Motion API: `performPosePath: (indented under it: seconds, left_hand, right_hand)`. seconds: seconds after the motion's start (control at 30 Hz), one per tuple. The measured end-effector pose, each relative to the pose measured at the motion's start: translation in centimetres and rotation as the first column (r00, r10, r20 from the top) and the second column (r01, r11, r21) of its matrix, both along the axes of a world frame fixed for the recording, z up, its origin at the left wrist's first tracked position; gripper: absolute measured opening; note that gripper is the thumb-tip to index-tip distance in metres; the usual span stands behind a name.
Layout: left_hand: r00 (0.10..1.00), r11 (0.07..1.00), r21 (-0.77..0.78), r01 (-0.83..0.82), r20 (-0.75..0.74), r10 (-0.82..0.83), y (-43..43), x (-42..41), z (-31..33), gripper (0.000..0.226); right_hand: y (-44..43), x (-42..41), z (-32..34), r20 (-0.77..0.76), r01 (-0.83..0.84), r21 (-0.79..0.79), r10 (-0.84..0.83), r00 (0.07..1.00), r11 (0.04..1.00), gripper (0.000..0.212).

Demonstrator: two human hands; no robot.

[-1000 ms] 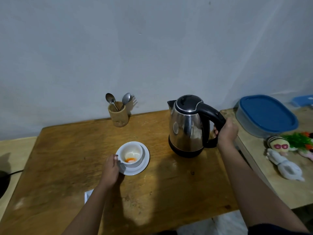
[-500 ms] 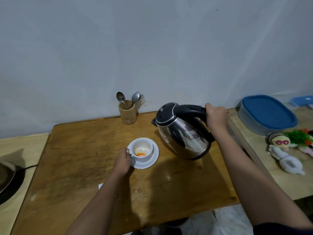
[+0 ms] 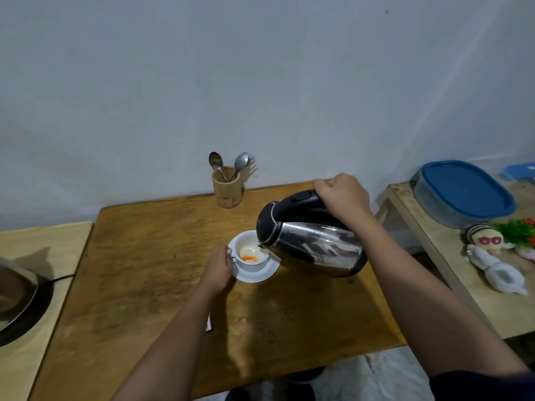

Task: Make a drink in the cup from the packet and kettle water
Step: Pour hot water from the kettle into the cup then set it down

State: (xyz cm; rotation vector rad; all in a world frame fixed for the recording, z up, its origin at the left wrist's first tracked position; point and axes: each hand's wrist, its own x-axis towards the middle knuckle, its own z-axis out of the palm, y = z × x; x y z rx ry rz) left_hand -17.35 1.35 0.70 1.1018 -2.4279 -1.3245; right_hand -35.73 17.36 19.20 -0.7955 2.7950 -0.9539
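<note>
Kettle (image 3: 311, 246): tipped steeply, spout over cup (image 3: 251, 251), clamped at handle by right grip (image 3: 343, 195). Cup: on saucer (image 3: 256, 274), mid-desk (image 3: 144, 256), orange powder inside; left grip (image 3: 217, 266) closed on its handle side. Packet: barely visible beneath left forearm.

The white cup (image 3: 251, 254) stood upright on a white saucer (image 3: 255, 274) near the middle of the wooden table, with orange powder (image 3: 249, 258) lying in its bottom. At its 3 o'clock the steel kettle (image 3: 311, 246), black-lidded and black-handled, was tipped almost level, its spout over the cup's rim.
</note>
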Motion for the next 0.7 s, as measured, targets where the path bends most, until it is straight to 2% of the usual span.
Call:
performPosePath:
  seconds: [0.2, 0.7]
  left_hand:
    - [1.000, 1.000, -0.014, 0.023, -0.014, -0.023, -0.4, 0.4, 0.1, 0.023]
    - [0.999, 0.999, 0.040, 0.029, -0.013, -0.029, -0.6, 0.5, 0.2, 0.026]
  right_hand:
    - [-1.8, 1.0, 0.6, -0.033, -0.113, 0.072, 0.116, 0.993, 0.991, 0.046]
    - [-4.4, 1.9, 1.3, -0.154, -0.210, 0.189, 0.240, 0.958, 0.959, 0.043]
